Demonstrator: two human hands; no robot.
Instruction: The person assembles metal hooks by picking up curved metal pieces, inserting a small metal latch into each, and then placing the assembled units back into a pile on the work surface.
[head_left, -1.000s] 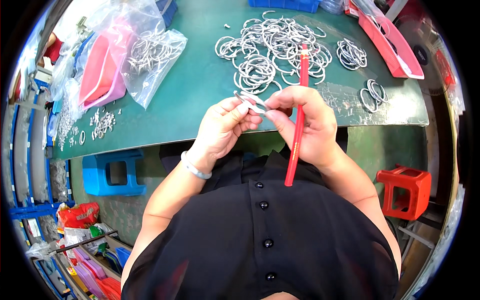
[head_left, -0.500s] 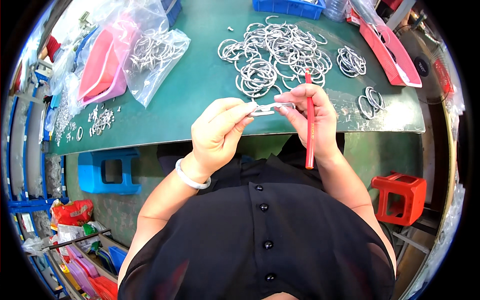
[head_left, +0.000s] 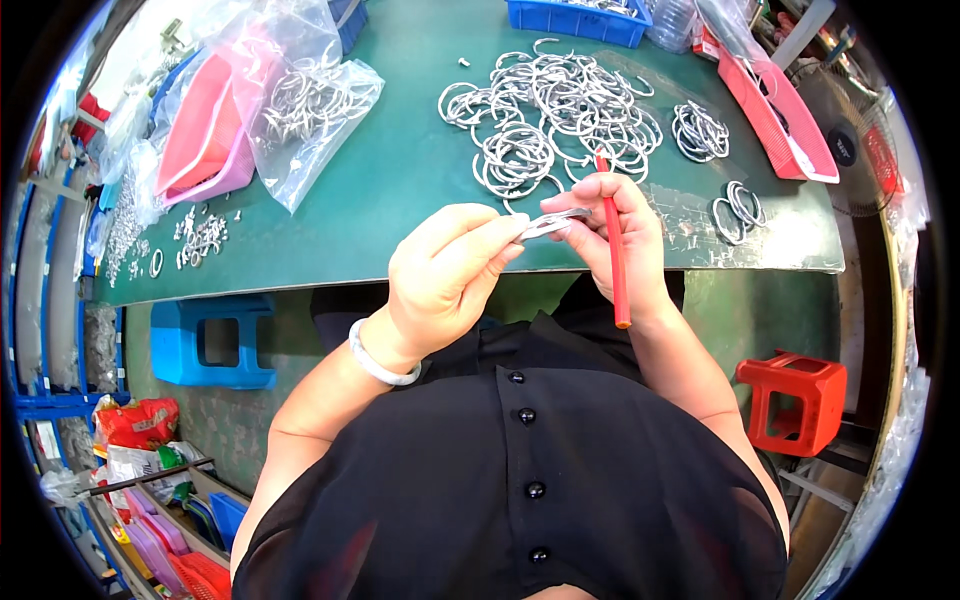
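A silver metal bangle (head_left: 548,224), seen nearly edge-on, is held between my hands above the table's near edge. My left hand (head_left: 440,268) is closed in a pinch on its left end. My right hand (head_left: 635,245) grips the other end with thumb and fingertips. That same hand also carries a red pencil (head_left: 616,265), which slants across the fingers. Just beyond my hands lies a tangled heap of silver bangles (head_left: 590,95). Right of it sit a small bunch of bangles (head_left: 700,132) and a few loose bangles (head_left: 739,213).
On the green table (head_left: 410,150), a clear bag of bangles (head_left: 318,105) leans by pink baskets (head_left: 205,135), near small metal bits (head_left: 203,238). A blue bin (head_left: 580,20) is at the back, another pink basket (head_left: 760,105) at right. Blue (head_left: 172,345) and red stools (head_left: 797,375) stand below.
The bangle has been turned between my fingers and now looks narrower. My left hand has shifted slightly right; the pencil has tilted a little, its top leaning left.
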